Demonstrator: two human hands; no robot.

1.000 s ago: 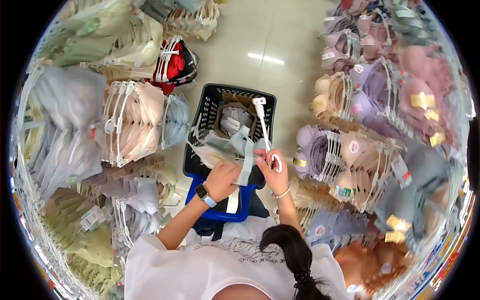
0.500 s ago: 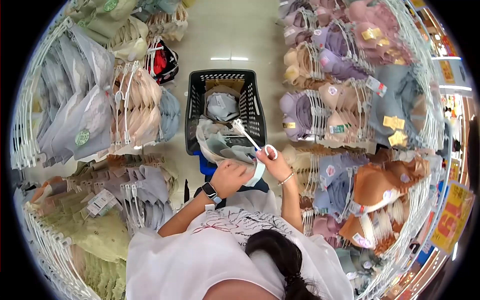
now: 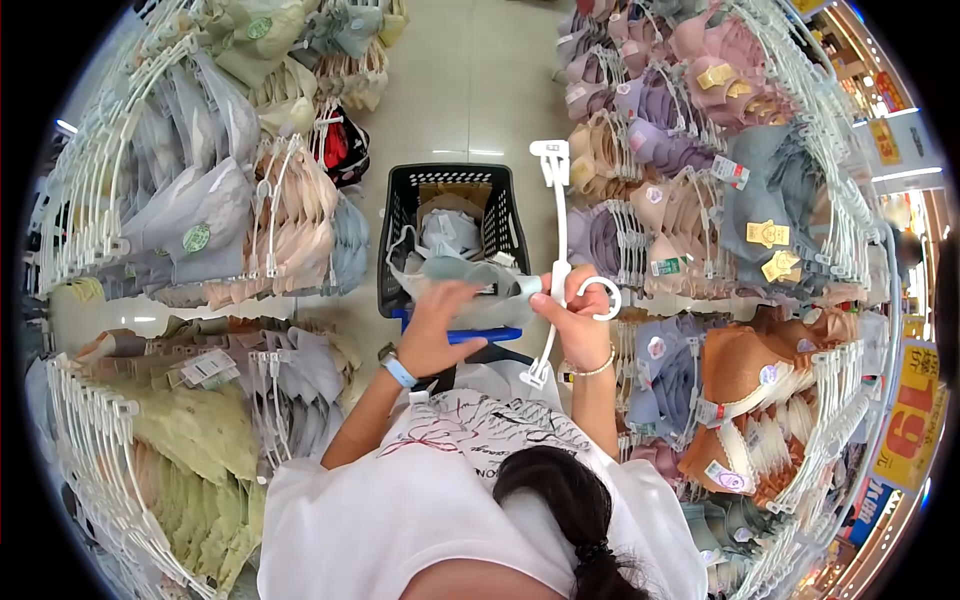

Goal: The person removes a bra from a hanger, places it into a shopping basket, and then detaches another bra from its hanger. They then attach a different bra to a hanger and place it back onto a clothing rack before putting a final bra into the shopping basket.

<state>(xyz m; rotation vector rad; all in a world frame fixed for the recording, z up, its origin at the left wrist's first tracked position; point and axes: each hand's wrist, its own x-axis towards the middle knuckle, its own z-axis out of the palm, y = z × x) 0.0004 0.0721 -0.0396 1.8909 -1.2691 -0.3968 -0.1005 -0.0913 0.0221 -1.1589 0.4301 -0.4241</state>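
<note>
My right hand (image 3: 580, 312) is closed around a white plastic hanger (image 3: 559, 220) with a ring hook and clips at both ends, held upright beside the basket. The pale end of a grey-green bra (image 3: 465, 272) reaches up to these fingers. The rest of the bra drapes over the near part of a black shopping basket (image 3: 393, 262). Over the basket's near left side is my left hand (image 3: 437, 325), thumb and fingers apart, its fingertips at the bra's edge. Further inside the basket lies a pale grey garment (image 3: 450, 232).
The basket has a blue handle (image 3: 485, 335) at its near end. Racks of hanging bras flank the aisle, with lilac bras (image 3: 597, 240) and orange bras (image 3: 745, 370) on the right, and grey bras (image 3: 200, 215) on the left. A yellow price sign (image 3: 910, 415) stands far right.
The hanger has swung from lying over the basket to upright, further right in my right hand. My left hand has moved left and spread its fingers. The bra now lies lower in the basket.
</note>
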